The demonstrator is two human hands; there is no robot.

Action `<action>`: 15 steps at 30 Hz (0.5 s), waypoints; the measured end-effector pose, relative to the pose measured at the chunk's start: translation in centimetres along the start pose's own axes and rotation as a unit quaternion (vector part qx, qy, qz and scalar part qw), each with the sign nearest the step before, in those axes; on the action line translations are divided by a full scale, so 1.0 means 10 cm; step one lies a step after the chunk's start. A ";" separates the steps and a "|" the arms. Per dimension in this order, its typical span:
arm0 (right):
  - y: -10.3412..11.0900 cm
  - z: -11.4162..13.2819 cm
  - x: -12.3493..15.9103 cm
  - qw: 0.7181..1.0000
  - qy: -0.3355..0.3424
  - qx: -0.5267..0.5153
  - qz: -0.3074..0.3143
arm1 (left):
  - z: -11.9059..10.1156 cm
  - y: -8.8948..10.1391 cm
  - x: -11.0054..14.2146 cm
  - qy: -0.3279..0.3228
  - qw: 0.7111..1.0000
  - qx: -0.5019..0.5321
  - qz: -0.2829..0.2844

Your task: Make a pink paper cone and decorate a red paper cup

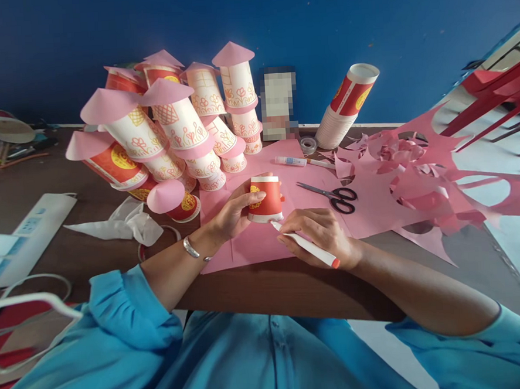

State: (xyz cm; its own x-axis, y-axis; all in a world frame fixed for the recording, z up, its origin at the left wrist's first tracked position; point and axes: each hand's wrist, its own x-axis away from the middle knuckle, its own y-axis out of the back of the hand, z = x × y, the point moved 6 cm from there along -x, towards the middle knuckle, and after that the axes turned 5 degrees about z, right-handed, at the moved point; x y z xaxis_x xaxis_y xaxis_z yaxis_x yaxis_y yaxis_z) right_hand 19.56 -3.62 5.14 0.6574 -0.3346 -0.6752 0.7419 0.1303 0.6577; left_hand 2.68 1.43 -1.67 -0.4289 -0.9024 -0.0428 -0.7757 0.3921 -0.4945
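My left hand [237,210] is wrapped round a red paper cup [267,199] with a yellow emblem and white bands at both ends. In my right hand [317,235] is a white marker [310,248] with an orange end, its tip at the cup's lower white band. Whether the tip touches the cup I cannot tell. Under both hands lies a pink paper sheet [254,245]. Black-handled scissors [330,196] rest on it to the right, and a glue stick [290,161] lies behind the cup.
Several stacked paper-cup towers with pink cone tops [167,115] stand at the back left. A leaning stack of cups [347,107] is at the back right, near a tape roll [308,144]. Cut pink paper scraps [422,179] cover the right side. A crumpled white plastic bag [136,222] lies left.
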 end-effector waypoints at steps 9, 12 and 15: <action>0.00 -0.04 0.02 1.000 -0.016 0.011 -0.009 | -0.01 0.01 0.00 0.009 1.000 -0.006 0.000; 0.02 -0.05 0.01 0.999 -0.027 0.032 -0.025 | -0.01 0.01 -0.01 0.011 1.000 -0.001 -0.001; 0.04 -0.04 0.01 0.999 -0.027 0.031 -0.034 | -0.01 -0.01 -0.01 0.014 1.000 0.008 -0.002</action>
State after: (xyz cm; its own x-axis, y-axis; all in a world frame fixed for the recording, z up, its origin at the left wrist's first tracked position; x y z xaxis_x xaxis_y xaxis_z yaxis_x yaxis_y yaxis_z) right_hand 19.97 -3.20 5.23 0.5959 -0.3915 -0.7011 0.7740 0.0472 0.6314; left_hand 2.69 1.48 -1.51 -0.4388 -0.8984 -0.0172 -0.7697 0.3857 -0.5086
